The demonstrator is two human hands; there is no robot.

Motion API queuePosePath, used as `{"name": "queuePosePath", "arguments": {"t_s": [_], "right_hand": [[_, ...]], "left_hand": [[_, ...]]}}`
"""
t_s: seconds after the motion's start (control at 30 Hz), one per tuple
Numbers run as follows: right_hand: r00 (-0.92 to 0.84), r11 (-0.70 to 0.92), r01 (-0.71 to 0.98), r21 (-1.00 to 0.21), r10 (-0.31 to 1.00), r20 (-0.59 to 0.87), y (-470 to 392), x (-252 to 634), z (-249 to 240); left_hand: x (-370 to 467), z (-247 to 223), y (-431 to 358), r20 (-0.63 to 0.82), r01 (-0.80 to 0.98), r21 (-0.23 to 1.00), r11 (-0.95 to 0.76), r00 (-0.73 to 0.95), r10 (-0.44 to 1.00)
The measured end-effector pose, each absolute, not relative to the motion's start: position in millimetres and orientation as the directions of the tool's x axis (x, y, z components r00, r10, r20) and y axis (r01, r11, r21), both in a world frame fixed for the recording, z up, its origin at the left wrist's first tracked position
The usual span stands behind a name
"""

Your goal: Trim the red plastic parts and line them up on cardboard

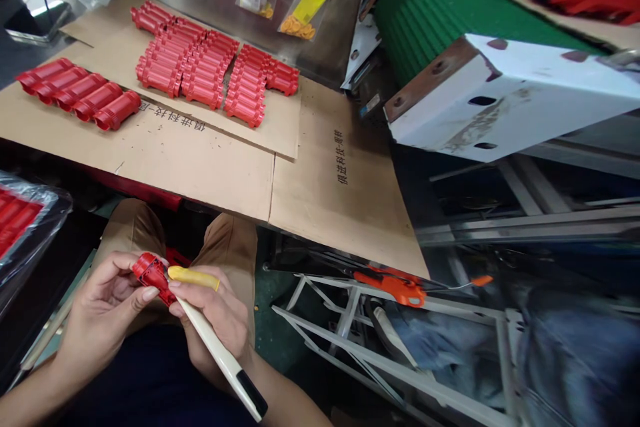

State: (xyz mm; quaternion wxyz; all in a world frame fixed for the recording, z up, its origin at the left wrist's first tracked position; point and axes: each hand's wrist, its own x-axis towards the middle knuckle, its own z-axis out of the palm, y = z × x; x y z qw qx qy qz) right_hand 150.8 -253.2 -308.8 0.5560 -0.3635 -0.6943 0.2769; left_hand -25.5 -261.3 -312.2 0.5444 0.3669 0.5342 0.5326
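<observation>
Low over my lap, my left hand [107, 303] grips a red ribbed plastic tube [153, 273] between thumb and fingers. My right hand [220, 313] is closed around a slim white-handled tool [210, 337] with a black butt end, held like a pen. A yellow finger cot [193, 275] covers its index finger. The tool's front end meets the side of the red tube; its tip is too small to make out. Fingertips of the right hand also touch the tube.
Cardboard sheets [210, 160] cover the bench, with rows of red tubes [200, 60] on them. Two small bags [303, 10] lie behind. A green conveyor [430, 20] stands at right. An orange air gun [395, 285] hangs under the bench edge. Red parts fill a plastic-lined box [30, 200] at left.
</observation>
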Motion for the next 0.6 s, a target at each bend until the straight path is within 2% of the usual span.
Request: {"name": "queuePosePath", "arguments": {"t_s": [0.23, 0.47, 0.6], "right_hand": [[-0.115, 0.532, 0.188, -0.826, 0.847, 0.519, -257, 152, -306], [-0.131, 0.552, 0.143, -0.822, 0.833, 0.537, -254, 152, -307], [-0.107, 0.506, 0.193, -0.841, 0.863, 0.494, -252, 162, -303]], "left_hand": [[-27, -318, -265, -0.183, -0.225, 0.962, 0.153, -0.117, 0.976], [-28, -320, -265, -0.190, -0.227, 0.960, 0.163, -0.099, 0.977], [-26, -313, -263, -0.243, -0.286, 0.936, 0.206, -0.101, 0.965]]}}
